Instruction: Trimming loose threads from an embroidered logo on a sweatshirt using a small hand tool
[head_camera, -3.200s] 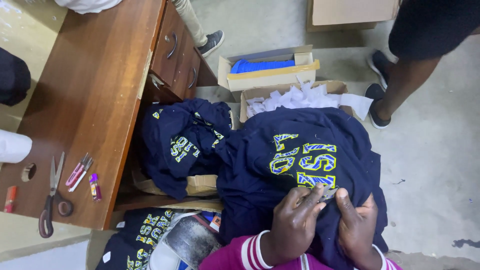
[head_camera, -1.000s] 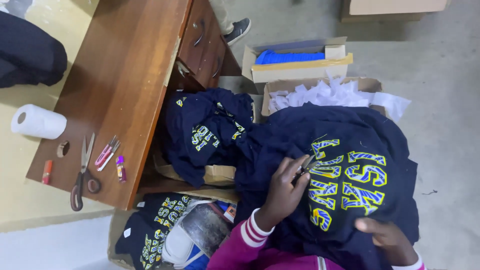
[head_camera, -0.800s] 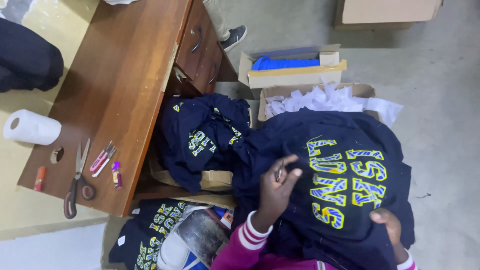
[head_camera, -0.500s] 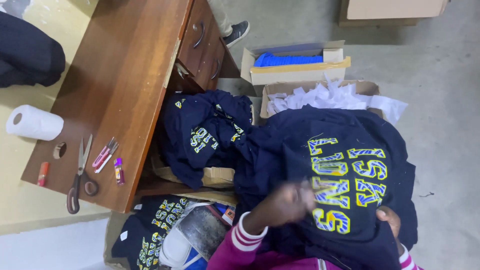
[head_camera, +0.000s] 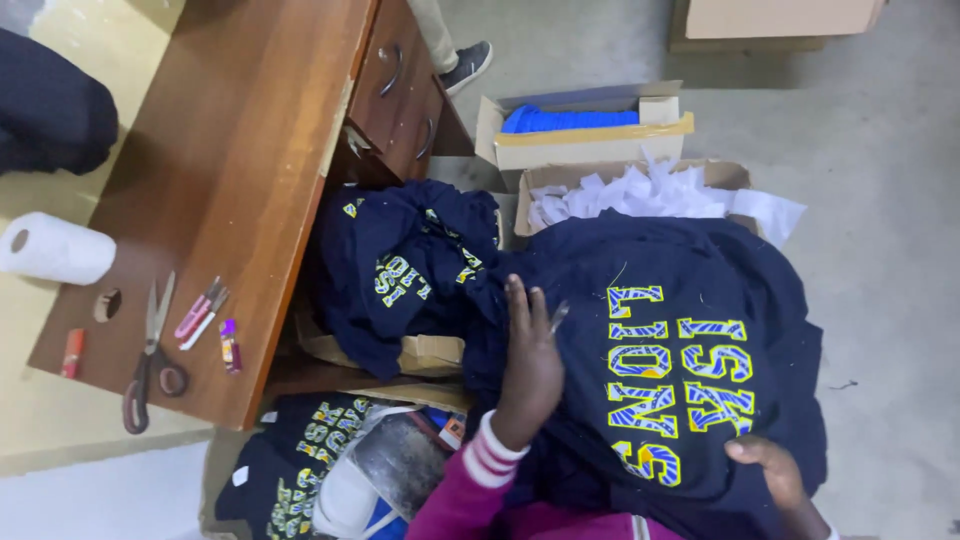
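Your right hand (head_camera: 775, 475) sits nearest you at the bottom edge, fingers curled onto the hem of the navy shirt (head_camera: 690, 300), pinning cloth; can't tell if it's truly gripping. The shirt's spread over your lap w/ yellow-and-blue lettering (head_camera: 675, 385) facing up. Your left hand (head_camera: 530, 365) lies flat & open on it, fingers straight, just left of the lettering, a small thin tool (head_camera: 557, 316) poking out btwn the fingertips. Low left, a box of folded navy shirts (head_camera: 300, 470) w/ a plastic bag on top. Beside the left hand, another navy shirt (head_camera: 405, 270) heaped over a cardboard box. Left, the wooden desk (head_camera: 240, 150) carries scissors (head_camera: 148, 355), a paper roll (head_camera: 55, 250). Farther out, a box of white paper scraps (head_camera: 650, 190), then one w/ blue fabric (head_camera: 570, 118).
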